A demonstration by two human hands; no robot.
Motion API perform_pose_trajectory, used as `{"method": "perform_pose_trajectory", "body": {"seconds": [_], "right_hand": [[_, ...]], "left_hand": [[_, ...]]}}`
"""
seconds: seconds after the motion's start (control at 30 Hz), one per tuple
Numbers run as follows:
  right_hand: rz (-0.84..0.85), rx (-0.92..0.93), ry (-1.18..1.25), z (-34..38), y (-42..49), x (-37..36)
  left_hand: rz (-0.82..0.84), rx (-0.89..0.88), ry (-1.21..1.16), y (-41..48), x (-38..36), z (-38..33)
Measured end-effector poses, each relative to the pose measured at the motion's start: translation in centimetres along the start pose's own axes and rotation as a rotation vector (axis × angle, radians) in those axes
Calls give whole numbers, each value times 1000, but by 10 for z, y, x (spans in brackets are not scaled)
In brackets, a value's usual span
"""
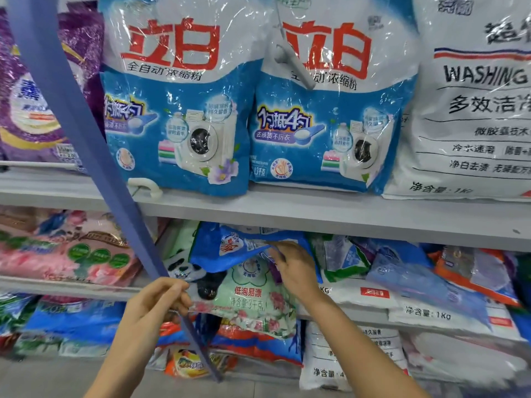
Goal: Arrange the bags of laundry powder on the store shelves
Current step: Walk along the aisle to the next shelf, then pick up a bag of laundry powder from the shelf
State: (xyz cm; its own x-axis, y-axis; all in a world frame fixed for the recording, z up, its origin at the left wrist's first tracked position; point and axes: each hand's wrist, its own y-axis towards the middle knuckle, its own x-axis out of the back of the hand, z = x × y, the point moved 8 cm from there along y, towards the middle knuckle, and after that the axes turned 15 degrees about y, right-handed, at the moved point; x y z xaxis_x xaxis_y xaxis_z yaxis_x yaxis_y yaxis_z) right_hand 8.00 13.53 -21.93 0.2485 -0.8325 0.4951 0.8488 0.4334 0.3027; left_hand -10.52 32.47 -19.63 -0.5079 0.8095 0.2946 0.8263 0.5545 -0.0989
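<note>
Left hand [155, 305] pinches green bag [253, 300] edge; right hand [296, 268], blue bag [218, 248].

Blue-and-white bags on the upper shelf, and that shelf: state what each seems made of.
Left bag and right bag: glossy plastic film, shown by glare streaks and crinkles. Shelf: likely painted metal, matte pale grey with a thin flat edge, though unsure.
</note>
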Motion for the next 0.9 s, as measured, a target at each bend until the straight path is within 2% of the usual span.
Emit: {"method": "perform_pose_trajectory", "body": {"seconds": [0.13,0.3,0.43,0.5,0.6,0.63,0.67,0.73,0.77,0.9], "right_hand": [[48,-150,116,8,-4,26],[15,-232,430,36,-20,50],[48,-325,669,46,-33,58],[74,-399,792,42,-42,60],[112,-501,980,36,-56,57],[104,-544,1044,32,-61,55],[88,-589,1097,27,-65,54],[58,-660,1164,21,-73,51],[35,-675,1184,18,-76,50],[-63,-597,1190,6,-87,55]], "left_hand": [[21,20,6,5,-8,11],[101,54,136,10,-24,30],[248,44,182,11,-45,34],[311,12,284,13,-55,30],[420,113,353,9,-64,29],[448,155,327,7,-68,31],[458,187,202,7,-74,32],[403,214,-180,10,-86,28],[368,219,-282,10,-89,26],[329,189,-272,9,-96,19]]}}
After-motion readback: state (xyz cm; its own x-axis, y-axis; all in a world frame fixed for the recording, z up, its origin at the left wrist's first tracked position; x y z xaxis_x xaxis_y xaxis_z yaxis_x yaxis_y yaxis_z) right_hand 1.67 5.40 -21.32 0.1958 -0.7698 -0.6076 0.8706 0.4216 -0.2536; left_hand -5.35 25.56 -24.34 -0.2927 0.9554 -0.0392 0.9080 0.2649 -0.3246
